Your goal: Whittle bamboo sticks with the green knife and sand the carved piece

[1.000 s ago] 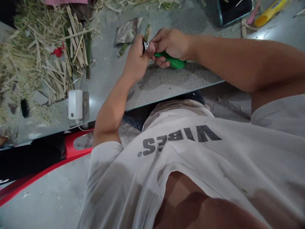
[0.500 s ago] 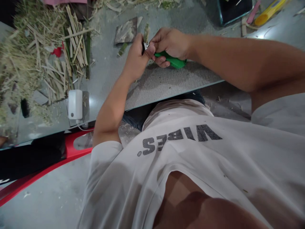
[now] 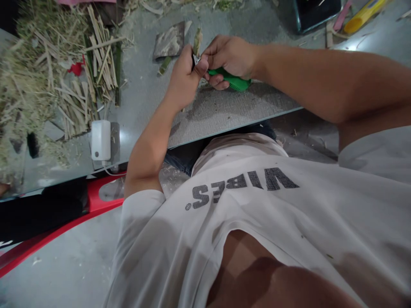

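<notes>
My right hand (image 3: pixel 229 57) is closed around the green handle (image 3: pixel 236 82) of what looks like a utility knife. Its metal end points left, to where both hands meet over the table. My left hand (image 3: pixel 185 79) is closed too, its thumb pressed close to that metal end. A short green-brown strip, seemingly bamboo (image 3: pixel 198 39), sticks up from between the hands; its lower part is hidden by my fingers. Something dark shows by the left index finger, too small to make out. Just left of the hands lie a short green piece (image 3: pixel 165 66) and a dark, mottled flat piece (image 3: pixel 169 40).
Split sticks (image 3: pixel 104 60) and a heap of shavings (image 3: pixel 48 81) cover the table's left side. A white plug-like box (image 3: pixel 100 140) with a cable stands near the edge. At the upper right are a phone (image 3: pixel 316 15) and a yellow handle (image 3: pixel 362 18). A red chair (image 3: pixel 96 199) is below left.
</notes>
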`<state>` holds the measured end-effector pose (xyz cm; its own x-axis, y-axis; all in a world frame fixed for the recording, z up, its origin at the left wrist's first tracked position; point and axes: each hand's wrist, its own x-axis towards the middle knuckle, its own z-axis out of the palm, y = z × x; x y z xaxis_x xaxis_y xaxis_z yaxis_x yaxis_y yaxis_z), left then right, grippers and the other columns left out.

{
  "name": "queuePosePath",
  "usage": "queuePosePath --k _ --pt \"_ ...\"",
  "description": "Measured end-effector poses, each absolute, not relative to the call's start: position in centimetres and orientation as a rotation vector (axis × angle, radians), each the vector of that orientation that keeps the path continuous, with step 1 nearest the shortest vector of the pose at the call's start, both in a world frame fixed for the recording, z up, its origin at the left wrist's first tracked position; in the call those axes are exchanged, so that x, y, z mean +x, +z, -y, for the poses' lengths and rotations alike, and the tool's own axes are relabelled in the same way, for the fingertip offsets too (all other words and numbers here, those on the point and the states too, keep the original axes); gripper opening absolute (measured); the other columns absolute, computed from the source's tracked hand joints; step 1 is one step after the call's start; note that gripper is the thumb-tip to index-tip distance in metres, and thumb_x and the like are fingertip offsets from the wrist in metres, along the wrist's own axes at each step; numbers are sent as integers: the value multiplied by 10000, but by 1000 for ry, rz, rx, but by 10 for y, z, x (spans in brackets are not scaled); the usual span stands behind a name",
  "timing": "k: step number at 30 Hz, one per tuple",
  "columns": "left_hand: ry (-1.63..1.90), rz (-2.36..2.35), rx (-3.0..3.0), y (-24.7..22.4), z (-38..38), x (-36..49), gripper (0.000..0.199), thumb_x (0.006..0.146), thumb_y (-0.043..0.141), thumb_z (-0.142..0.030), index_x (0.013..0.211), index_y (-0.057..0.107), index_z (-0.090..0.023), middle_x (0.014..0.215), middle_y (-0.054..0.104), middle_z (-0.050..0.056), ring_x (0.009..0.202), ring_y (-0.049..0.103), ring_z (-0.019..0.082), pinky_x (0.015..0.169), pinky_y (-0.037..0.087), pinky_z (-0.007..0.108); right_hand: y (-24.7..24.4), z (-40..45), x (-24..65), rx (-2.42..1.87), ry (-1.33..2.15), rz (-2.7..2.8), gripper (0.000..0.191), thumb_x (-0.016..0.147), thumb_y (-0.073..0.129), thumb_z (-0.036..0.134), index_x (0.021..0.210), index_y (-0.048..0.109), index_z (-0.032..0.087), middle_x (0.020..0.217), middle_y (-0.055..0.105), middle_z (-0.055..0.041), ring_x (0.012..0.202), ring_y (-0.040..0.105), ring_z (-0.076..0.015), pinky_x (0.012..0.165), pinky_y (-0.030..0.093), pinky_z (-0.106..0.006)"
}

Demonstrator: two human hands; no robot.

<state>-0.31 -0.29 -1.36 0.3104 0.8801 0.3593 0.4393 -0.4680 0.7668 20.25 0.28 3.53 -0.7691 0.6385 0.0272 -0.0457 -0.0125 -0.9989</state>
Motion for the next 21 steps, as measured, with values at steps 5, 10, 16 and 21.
queuePosePath --k 5,10,16,21 --pt "1116 -1164 2136 -7 5 -3 762 1044 341 -1108 950 395 -354 856 727 85 821 727 346 790 526 500 31 -7 202 -647 1777 1787 531 639 979 574 781 598 233 693 501 -17 539 344 -142 466 330 -305" --pt "1172 -1323 2202 -7 2 -4 796 1016 197 -1124 885 378 -361 862 749 146 812 653 361 756 395 480 33 -2 198 -739 1638 1791 558 641 934 678 731 567 267 622 438 -25 550 353 -177 484 334 -329" --pt "1053 -1442 2223 -12 -9 -15 770 1062 335 -1044 868 508 -320 880 741 136 836 637 330 758 291 435 33 5 192 -784 1515 1769 648 692 896 803 724 509 284 643 416 -20 554 374 -193 479 332 -361" --pt "1081 -1510 2189 -16 -13 -18 796 1008 403 -1105 869 484 -325 866 631 113 844 543 333 791 246 425 35 13 191 -863 1401 1804 680 752 842 874 740 479 299 624 394 -20 546 375 -212 489 291 -387"
